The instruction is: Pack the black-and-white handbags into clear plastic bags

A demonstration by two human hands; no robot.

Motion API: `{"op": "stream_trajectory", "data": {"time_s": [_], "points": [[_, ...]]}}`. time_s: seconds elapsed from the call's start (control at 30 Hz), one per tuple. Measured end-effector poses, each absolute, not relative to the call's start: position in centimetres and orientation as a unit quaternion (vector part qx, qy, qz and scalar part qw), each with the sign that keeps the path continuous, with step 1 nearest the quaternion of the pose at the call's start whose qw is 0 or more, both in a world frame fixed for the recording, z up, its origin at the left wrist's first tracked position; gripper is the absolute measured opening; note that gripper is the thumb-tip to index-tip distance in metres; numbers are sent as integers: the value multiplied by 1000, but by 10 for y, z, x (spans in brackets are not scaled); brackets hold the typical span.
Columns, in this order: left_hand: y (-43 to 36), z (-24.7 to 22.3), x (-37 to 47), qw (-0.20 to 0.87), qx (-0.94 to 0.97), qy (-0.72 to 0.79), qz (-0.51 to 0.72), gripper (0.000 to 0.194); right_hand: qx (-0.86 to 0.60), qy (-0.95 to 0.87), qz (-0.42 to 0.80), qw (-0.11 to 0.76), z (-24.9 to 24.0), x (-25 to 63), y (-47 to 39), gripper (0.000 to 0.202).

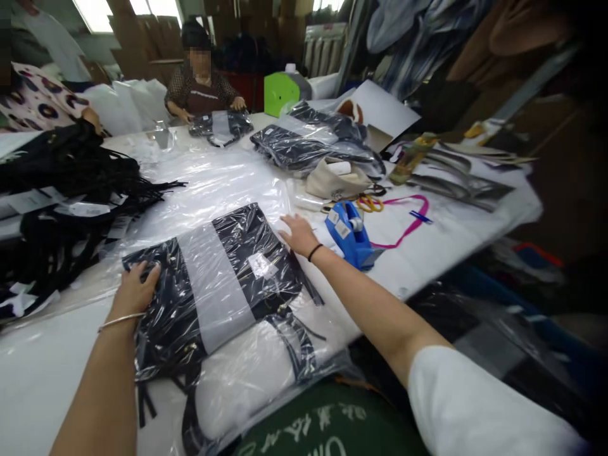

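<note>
A folded black fabric item (259, 244) with a pale grey band (213, 285) across its middle lies inside a clear plastic bag on the table before me. Black straps (297, 345) show under the film at its near side, and a small white label (262, 266) sits on its right half. My left hand (137, 288) rests on the bag's left edge, fingers spread over the plastic. At the right, my right hand (300, 235) is stretched out just past the item's edge, fingers apart, with nothing held. Whether its fingertips touch the film there, I cannot tell.
A blue tape dispenser (349, 237) stands by my right wrist. Behind it are scissors (369, 202), a pink strap (403, 234) and a beige pouch (337, 177). Tagged black goods (61, 183) heap at left. Across the table (28, 373), a person (202, 88) handles another bagged item.
</note>
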State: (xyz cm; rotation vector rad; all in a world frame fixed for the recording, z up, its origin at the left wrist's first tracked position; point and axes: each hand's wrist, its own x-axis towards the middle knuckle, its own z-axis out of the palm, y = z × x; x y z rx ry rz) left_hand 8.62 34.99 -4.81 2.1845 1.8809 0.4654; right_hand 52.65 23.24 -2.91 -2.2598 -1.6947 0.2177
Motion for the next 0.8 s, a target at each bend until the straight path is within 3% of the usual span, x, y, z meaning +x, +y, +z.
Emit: {"op": "stream_trajectory", "data": {"time_s": [0.1,0.2,0.37,0.47,0.63,0.8], "points": [[313,-28,95,106,753,610,225,59,-874,-477,26,90,-35,561,180,78],[272,-17,128,130,763,579,257,50,-888,-453,25,77,-46,574,153,76],[220,-9,190,165,779,511,324,45,-848,-474,-43,233,-48,568,138,57],[194,-2,230,286,781,464,304,45,-799,-504,-52,325,-43,563,126,44],[156,-3,303,445,776,390,217,40,-746,-559,-34,360,-45,558,107,40],[133,-11,341,473,783,367,172,34,-755,-598,-27,268,-47,560,120,78]]}}
